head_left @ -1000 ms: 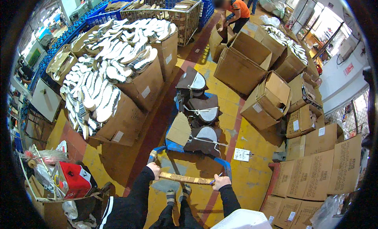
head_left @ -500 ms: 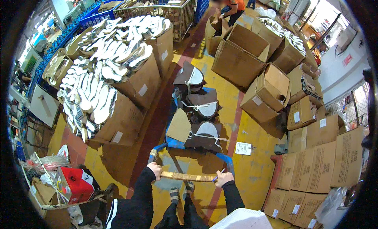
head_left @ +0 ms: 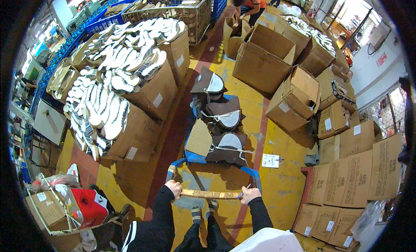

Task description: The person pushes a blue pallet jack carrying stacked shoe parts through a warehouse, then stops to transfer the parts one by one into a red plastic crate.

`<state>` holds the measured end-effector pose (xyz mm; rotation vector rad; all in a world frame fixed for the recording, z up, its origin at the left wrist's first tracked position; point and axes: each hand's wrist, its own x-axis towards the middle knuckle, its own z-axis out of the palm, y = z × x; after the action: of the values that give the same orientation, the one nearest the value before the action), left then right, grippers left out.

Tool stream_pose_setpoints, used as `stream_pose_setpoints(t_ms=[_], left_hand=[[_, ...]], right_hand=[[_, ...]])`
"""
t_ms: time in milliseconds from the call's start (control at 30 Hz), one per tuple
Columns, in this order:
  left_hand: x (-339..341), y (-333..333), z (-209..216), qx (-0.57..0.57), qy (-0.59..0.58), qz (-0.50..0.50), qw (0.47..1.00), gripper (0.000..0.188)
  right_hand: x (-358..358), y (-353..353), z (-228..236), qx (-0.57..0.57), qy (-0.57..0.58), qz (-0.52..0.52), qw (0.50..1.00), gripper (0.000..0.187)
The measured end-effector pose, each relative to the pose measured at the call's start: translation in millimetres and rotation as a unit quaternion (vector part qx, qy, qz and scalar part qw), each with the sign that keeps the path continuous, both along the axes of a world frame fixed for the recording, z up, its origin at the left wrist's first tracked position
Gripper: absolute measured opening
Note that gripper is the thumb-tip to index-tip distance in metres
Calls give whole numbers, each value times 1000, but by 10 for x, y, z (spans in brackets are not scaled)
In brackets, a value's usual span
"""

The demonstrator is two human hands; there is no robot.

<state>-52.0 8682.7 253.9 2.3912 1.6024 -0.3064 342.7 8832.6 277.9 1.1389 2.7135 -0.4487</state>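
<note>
We stand behind a blue-framed flat hand cart [head_left: 203,159] in a warehouse aisle, both hands on its tape-wrapped wooden push bar [head_left: 211,194]. Left hand [head_left: 174,189] is wrapped shut round the bar's left end; right hand [head_left: 250,194] is closed on the right end, w/ a blue pen tucked along the fingers — presumably so it stays handy while both hands steer. Hands sit wide apart at the bar's ends, which we judge gives the most leverage for turning.

On the cart deck, three dark brown bundles of shoe-sole parts tied w/ white string [head_left: 223,128] lie in a row lengthwise down the middle, probably so the load stays balanced, w/ a flat piece of brown cardboard [head_left: 199,138] leaning at the left side of the deck beside them.

The cart sits on the yellow-and-red painted floor [head_left: 277,182], in the lane between open brown cardboard boxes heaped w/ white shoe soles [head_left: 117,91] on our left and stacked, mostly closed brown cartons [head_left: 346,174] on our right. A white paper sheet [head_left: 271,160] lies on the floor just right of the cart. Far ahead, a person in an orange top [head_left: 250,3] bends over a box, well apart from us.
</note>
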Motion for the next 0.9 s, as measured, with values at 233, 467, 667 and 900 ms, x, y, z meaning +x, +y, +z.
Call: stream_pose_setpoints(t_ms=[233,467,667,900], left_hand=[[-5,-16,27,42,-11,7,999,30],[12,-2,108,29,-15,12,999,30],[1,-39,-15,28,-2,12,1000,29],[-14,-40,-22,62,-26,8,998,29]], right_hand=[[9,-18,-50,3,18,5,1000,26],[22,-21,-87,1,10,6,1000,25],[-4,-20,-39,10,-4,4,1000,28],[19,-23,-80,25,22,7,999,29]])
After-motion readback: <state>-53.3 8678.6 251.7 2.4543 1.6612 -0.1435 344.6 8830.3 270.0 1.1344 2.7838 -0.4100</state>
